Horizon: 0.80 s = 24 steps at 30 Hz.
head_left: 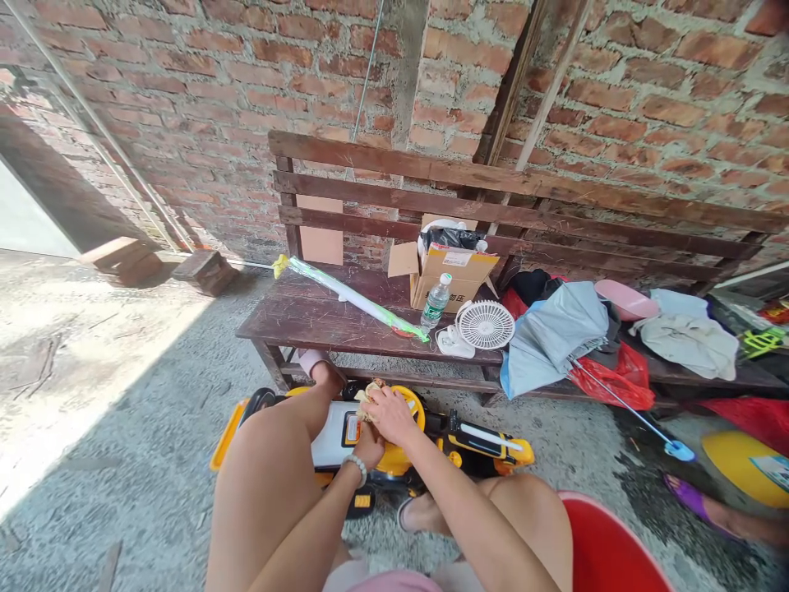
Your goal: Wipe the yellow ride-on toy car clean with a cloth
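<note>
A yellow, black and white ride-on toy vehicle (326, 444) stands on the ground between my legs, with a yellow steering wheel (414, 401). Above its body, beside the wheel, my right hand (389, 413) presses its fingers round a crumpled tan cloth (365, 404). Just below, my left hand (368, 448), with a beaded bracelet at the wrist, is closed at the lower end of this cloth. Its fingertips are partly hidden by the right hand. To the right extends the toy's black and yellow arm (486, 440).
A wooden bench (320, 316) holds a long wrapped item (351, 294), a cardboard box (456, 275), a water bottle (436, 304), a white fan (486, 325) and a folded umbrella (555, 329). A red tub (607, 547) is by my right leg. Another person's foot (694, 497) shows at right.
</note>
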### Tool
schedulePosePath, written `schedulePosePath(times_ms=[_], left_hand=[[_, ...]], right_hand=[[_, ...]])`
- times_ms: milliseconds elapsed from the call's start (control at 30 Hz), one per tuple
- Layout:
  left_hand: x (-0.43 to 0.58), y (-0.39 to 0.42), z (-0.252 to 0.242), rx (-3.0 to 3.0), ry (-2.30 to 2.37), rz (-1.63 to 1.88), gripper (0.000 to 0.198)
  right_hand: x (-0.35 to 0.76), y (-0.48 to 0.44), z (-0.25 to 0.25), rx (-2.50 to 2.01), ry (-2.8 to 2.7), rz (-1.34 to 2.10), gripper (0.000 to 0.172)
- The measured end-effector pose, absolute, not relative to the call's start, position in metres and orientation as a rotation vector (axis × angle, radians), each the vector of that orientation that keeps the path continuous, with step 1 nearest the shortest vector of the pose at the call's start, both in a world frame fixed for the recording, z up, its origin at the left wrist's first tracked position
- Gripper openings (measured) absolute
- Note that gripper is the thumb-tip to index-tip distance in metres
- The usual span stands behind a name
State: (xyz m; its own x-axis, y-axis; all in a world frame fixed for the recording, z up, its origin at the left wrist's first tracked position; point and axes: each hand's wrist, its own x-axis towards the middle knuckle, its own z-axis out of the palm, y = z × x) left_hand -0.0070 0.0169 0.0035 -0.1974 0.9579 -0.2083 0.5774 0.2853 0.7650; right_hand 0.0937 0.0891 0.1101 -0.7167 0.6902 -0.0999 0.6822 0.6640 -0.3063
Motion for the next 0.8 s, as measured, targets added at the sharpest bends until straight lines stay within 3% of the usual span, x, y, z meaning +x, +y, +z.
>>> schedulePosePath(times_ms=[300,533,800], left_hand=[[-0.009,0.017,-0.012,1.081,1.778,0.705,0.103],[-0.008,0.017,-0.015,0.989,1.725,0.781,0.107],[-0.003,0.021,0.001,0.936,1.816,0.761,0.087]], right_hand=[[0.144,0.13,0.115,-1.791,-2.76,0.424,0.045],[0.157,0.075,0.102,-2.08,-2.616,0.275,0.046],[0.143,0.007,0.091,-2.082,-2.609,0.328,0.033]])
